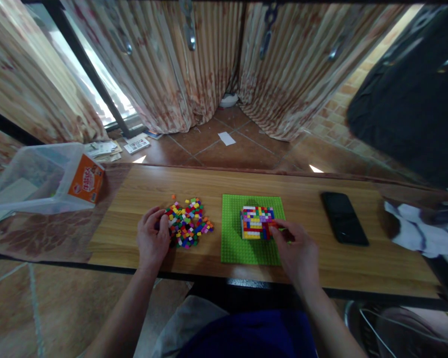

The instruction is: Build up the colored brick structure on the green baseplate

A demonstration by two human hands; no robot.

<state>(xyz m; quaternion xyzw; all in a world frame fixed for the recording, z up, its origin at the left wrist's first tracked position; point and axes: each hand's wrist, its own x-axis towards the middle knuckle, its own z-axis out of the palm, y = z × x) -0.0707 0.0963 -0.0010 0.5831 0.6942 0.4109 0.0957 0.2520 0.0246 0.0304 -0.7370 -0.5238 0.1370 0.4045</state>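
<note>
Resting curled on one loose brick pile, the left hand grips nothing certain. At three o'clock, the right hand pinches one brick block on one green baseplate; one clear tub holds an orange box.

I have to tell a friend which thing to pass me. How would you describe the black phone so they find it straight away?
Start at the long wooden table and find the green baseplate near its middle. The phone lies flat to the right of that plate, past the right hand. It is the only dark, plain slab there, unlike the multicoloured bricks.
</note>
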